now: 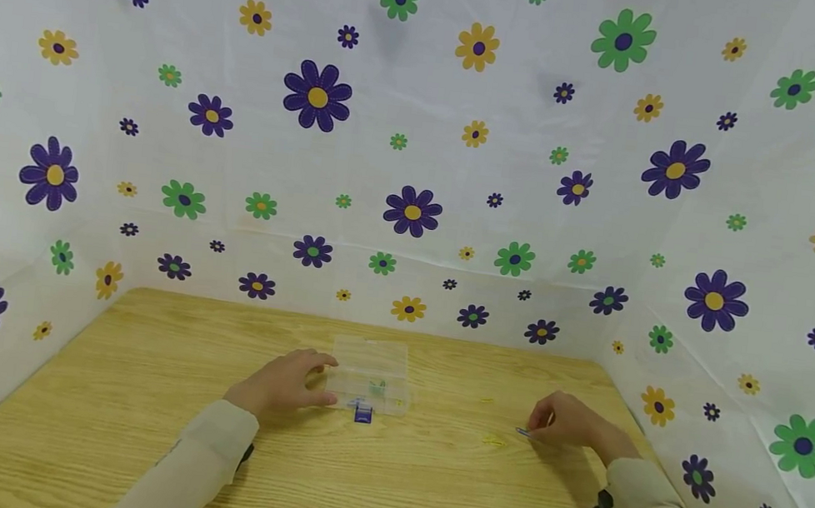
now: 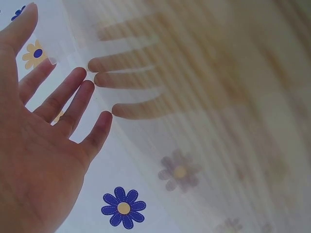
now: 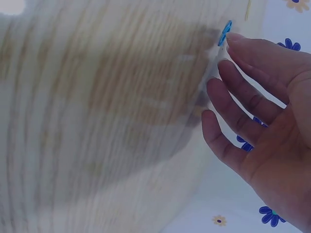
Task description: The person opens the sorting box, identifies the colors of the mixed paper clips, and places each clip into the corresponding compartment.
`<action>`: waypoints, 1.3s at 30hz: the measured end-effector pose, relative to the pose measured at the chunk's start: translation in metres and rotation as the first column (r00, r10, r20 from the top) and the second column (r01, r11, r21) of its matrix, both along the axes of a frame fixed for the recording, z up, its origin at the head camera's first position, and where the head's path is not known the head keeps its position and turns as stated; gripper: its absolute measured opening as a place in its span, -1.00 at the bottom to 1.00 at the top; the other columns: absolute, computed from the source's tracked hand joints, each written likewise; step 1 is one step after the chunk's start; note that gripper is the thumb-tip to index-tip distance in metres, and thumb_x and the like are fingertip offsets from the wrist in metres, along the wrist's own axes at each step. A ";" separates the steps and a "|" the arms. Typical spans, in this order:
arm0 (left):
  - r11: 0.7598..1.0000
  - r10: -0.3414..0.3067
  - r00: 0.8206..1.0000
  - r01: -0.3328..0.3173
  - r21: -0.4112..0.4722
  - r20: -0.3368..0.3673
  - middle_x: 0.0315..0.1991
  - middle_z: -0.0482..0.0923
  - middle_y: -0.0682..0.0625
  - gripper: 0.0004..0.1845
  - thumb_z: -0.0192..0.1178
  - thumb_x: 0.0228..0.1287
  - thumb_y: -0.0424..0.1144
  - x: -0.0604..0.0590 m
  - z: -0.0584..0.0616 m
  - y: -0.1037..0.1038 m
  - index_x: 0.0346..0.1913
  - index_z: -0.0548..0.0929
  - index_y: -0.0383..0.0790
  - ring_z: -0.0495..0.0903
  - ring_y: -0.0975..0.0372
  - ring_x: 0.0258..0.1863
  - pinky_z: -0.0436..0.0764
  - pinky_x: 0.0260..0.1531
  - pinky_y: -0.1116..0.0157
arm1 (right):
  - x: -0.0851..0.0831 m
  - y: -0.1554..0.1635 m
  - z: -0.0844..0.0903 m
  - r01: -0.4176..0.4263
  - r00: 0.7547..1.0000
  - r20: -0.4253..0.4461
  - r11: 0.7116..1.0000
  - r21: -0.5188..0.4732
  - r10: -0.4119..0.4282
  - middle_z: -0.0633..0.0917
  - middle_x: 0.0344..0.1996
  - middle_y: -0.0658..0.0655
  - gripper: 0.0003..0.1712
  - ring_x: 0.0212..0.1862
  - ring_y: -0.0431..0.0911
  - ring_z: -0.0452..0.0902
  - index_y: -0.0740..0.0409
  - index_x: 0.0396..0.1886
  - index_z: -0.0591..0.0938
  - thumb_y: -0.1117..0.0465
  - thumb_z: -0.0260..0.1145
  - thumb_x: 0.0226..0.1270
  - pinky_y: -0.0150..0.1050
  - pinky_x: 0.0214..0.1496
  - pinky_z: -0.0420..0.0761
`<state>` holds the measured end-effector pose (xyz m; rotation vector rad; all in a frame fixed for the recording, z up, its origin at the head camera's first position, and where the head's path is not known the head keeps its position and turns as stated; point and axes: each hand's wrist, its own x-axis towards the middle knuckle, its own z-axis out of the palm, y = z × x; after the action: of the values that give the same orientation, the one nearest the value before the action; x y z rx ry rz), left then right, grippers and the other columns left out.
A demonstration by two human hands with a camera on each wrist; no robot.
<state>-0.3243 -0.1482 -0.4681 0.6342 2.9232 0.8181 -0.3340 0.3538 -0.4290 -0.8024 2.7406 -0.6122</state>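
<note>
From the head view, my left hand (image 1: 282, 386) lies on the wooden desk (image 1: 131, 424) with its fingers loosely spread, fingertips touching the left side of a clear plastic compartment box (image 1: 371, 374). The box sits at the middle of the desk, lid closed, with a blue latch (image 1: 362, 413) on its near edge and small coloured bits inside, too small to name. My right hand (image 1: 569, 423) rests well apart from the box, off to the right, fingers bent down over a small blue clip (image 1: 523, 431) at their tips. Two thin yellow pieces (image 1: 493, 441) lie on the desk between the box and that hand, nearer the hand. Flowered sheeting (image 1: 422, 122) walls the desk on three sides.

In the left wrist view, my left hand (image 2: 43, 145) is open and fanned, its fingertips against a clear surface that mirrors them; the rest is blurred.

In the right wrist view, my right hand (image 3: 262, 126) shows straight, close-set fingers, and the blue clip (image 3: 225, 32) sits at the tip of the topmost finger. I cannot tell whether it is pinched or only touched.
</note>
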 end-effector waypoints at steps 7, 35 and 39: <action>1.000 0.003 1.000 -0.003 0.001 -0.003 0.27 0.59 -0.16 -0.27 0.39 0.27 0.19 0.001 0.000 0.000 0.40 0.53 -0.13 0.57 -0.03 0.25 0.50 0.36 -0.12 | 0.000 0.002 -0.009 0.029 1.000 -0.004 0.999 -0.024 -0.029 0.77 -0.43 0.00 -0.92 -0.38 -0.31 0.57 0.18 -0.42 0.77 0.27 0.52 0.22 -0.39 -0.30 0.59; 1.000 -0.013 1.000 0.013 0.011 0.000 0.27 0.59 -0.18 -0.26 0.38 0.28 0.19 -0.001 -0.002 -0.001 0.40 0.53 -0.15 0.57 -0.04 0.25 0.51 0.34 -0.13 | -0.007 -0.026 -0.006 0.025 0.999 -0.027 0.998 -0.058 -0.027 0.74 -0.45 0.02 -0.89 -0.42 -0.30 0.51 0.20 -0.45 0.74 0.30 0.46 0.27 -0.41 -0.34 0.55; 1.000 -0.010 1.000 0.010 0.010 0.002 0.26 0.59 -0.17 -0.26 0.38 0.28 0.18 -0.001 -0.001 -0.001 0.40 0.52 -0.14 0.57 -0.04 0.24 0.52 0.34 -0.13 | -0.012 -0.039 0.000 0.045 0.998 -0.039 0.997 -0.063 -0.047 0.74 -0.44 0.02 -0.89 -0.40 -0.25 0.53 0.17 -0.44 0.75 0.26 0.45 0.28 -0.38 -0.32 0.55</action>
<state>-0.3254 -0.1490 -0.4695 0.6472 2.9139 0.8330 -0.3464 0.3149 -0.4291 -0.7758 2.7963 -0.7009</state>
